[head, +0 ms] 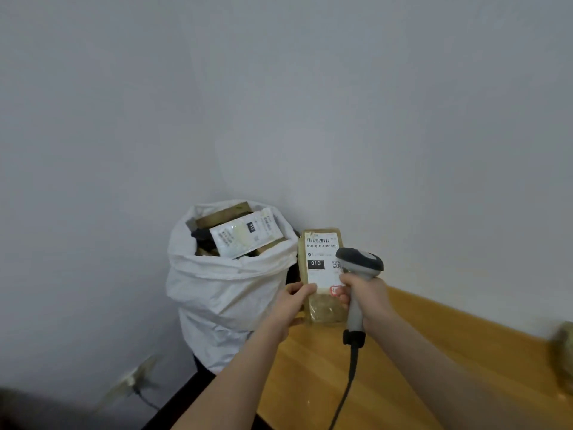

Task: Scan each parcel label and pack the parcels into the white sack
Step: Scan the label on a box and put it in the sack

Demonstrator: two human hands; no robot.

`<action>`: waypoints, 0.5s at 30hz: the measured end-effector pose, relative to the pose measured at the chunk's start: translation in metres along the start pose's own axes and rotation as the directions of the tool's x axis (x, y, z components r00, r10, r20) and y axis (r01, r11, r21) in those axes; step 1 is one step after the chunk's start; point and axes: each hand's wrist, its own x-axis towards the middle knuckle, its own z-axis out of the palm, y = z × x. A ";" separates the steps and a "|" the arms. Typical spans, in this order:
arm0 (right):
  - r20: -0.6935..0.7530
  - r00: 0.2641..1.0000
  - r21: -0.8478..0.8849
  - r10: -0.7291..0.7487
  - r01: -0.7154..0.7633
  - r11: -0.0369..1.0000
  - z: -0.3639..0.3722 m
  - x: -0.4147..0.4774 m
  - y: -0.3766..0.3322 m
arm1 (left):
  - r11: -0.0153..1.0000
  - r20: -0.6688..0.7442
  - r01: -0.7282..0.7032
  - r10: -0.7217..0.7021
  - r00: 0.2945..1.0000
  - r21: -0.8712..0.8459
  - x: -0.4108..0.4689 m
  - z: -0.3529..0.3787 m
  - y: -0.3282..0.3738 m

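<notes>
At the far left end of the wooden tabletop (403, 367), we scan.
Our left hand (294, 301) grips the flat brown parcel (322, 311) just right of the white woven sack (229, 293); our right hand (362, 297) clasps the grey corded scanner (361, 262), close enough to miss the barcode (319, 240).

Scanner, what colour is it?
The scanner is dark grey on top, light grey on the handle; head view.

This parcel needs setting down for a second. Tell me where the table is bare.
Bare wood shows on the table between the two forearms, crossed only by the scanner cable, and along the wall between the right hand and the blurred brown thing at the right edge. The white sack is crowded: parcels fill its mouth.
</notes>
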 end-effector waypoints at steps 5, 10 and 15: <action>0.042 0.999 -0.022 -0.033 0.034 0.999 0.098 0.046 -0.004 | 0.996 -0.136 -0.091 0.089 0.987 -0.009 0.064 -0.092 0.049; 0.049 0.999 -0.008 0.007 -0.007 1.000 0.211 0.104 -0.011 | 0.979 -0.263 -0.177 0.197 0.945 0.099 0.145 -0.186 0.102; 0.015 0.998 0.038 0.053 -0.054 0.998 0.287 0.152 -0.027 | 0.837 -0.325 -0.152 0.363 0.873 0.525 0.217 -0.265 0.154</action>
